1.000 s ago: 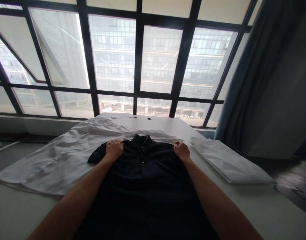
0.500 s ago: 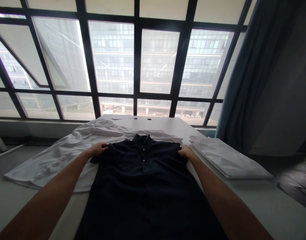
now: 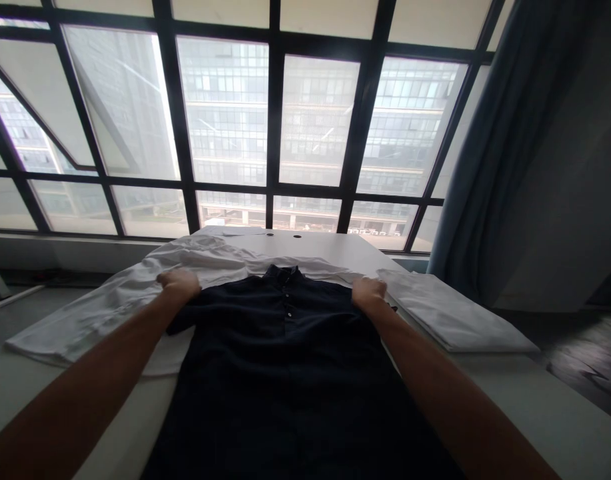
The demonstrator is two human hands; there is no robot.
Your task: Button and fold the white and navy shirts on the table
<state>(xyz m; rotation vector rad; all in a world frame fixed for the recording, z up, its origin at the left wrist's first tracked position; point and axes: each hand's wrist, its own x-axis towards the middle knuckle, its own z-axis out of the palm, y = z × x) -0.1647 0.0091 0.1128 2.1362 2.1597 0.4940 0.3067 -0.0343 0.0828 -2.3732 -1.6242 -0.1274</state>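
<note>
Text overall: none can be read anywhere in the view.
Dark navy button-front collared shirt (image 3: 285, 373): plain cloth, no legible print, tag or logo.
White long-sleeved garment (image 3: 110, 313) spread flat beneath it: no legible lettering.
Folded white cloth (image 3: 450, 317) at the right: no legible mark.
White flat tabletop (image 3: 330, 250): no legible label (only two small dark round spots near its far edge).
Grey glass-fronted buildings (image 3: 225, 133) beyond the black-framed window: any sign or number is too far off and too hazy to read.
</note>
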